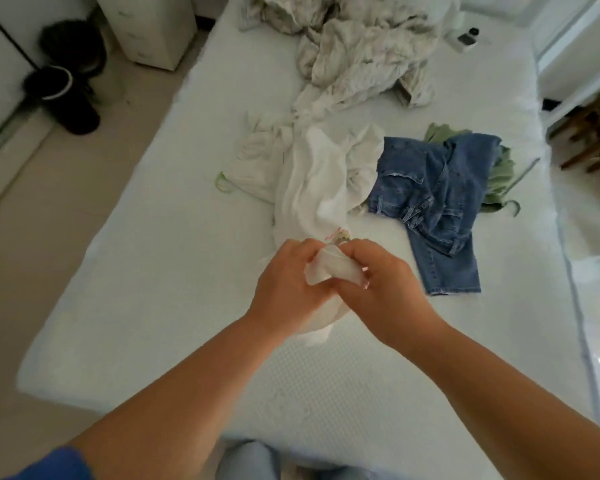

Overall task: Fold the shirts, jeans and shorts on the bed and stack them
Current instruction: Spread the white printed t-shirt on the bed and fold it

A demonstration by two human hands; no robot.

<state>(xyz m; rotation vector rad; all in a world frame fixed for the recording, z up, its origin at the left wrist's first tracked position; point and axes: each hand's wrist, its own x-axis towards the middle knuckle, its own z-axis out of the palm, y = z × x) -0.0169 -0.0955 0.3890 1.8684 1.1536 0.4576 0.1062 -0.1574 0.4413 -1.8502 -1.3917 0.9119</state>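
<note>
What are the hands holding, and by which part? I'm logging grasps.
Both the left hand and right hand grip the near end of the white cotton shirt.

Single head-worn view, looking forward and down from the near end of the bed, close above both hands.

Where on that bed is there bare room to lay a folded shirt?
Bare white mattress lies left of both hands, and near the bed's foot. The middle is crowded: white shirt, blue denim jeans, crumpled sheet.
</note>
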